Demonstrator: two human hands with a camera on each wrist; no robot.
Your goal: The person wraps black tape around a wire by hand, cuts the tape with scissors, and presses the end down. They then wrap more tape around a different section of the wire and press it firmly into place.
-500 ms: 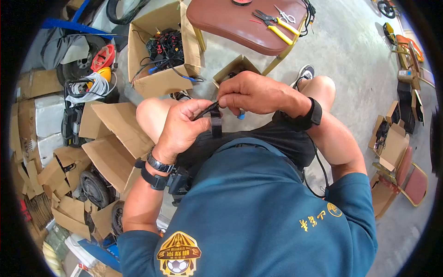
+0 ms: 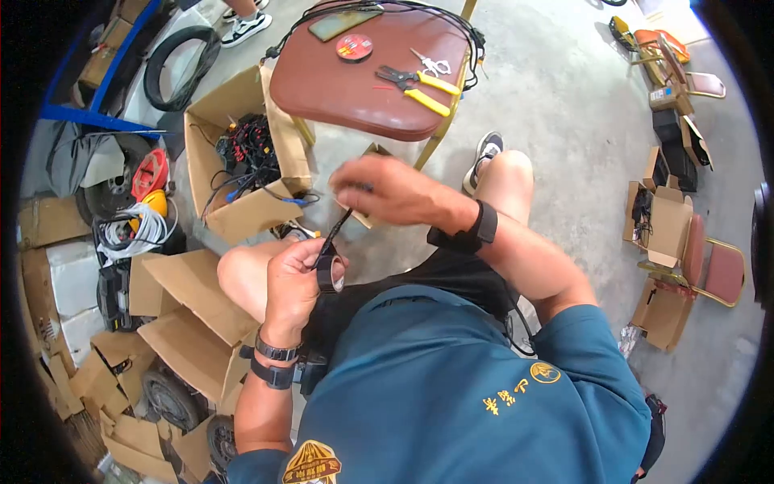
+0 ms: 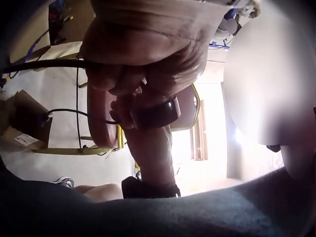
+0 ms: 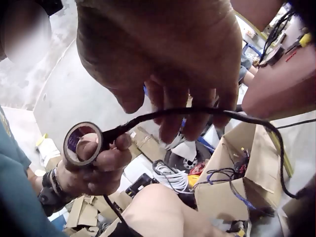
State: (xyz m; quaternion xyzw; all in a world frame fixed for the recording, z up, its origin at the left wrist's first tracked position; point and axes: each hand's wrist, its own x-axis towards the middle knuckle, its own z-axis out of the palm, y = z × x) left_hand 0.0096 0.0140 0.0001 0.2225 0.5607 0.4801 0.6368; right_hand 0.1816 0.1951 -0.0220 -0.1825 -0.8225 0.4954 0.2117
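My left hand (image 2: 290, 290) holds a roll of black electrical tape (image 2: 324, 273) together with a thin black cable (image 2: 339, 223). In the right wrist view the tape roll (image 4: 67, 148) faces the camera with its round hole, and left-hand fingers (image 4: 111, 160) curl around the cable beside it. My right hand (image 2: 391, 192), slightly blurred, is farther out over the cable. Seen from the right wrist, the cable (image 4: 197, 110) runs across its loosely extended fingers, with the thumb apart from them. The left wrist view shows the left hand (image 3: 148, 49) dark and close.
A brown padded chair (image 2: 322, 97) ahead bears yellow-handled pliers (image 2: 427, 101), small scissors (image 2: 435, 64), a red tape roll (image 2: 354, 47) and a phone (image 2: 345, 24). An open carton (image 2: 282, 198) of tangled cables stands beside it. More cartons (image 2: 189, 323) and wheels (image 2: 173, 399) crowd the left.
My right hand has moved away from the left hand, out along the cable. The tape roll has turned so its hole shows. The head view has shifted, bringing more of the chair into sight.
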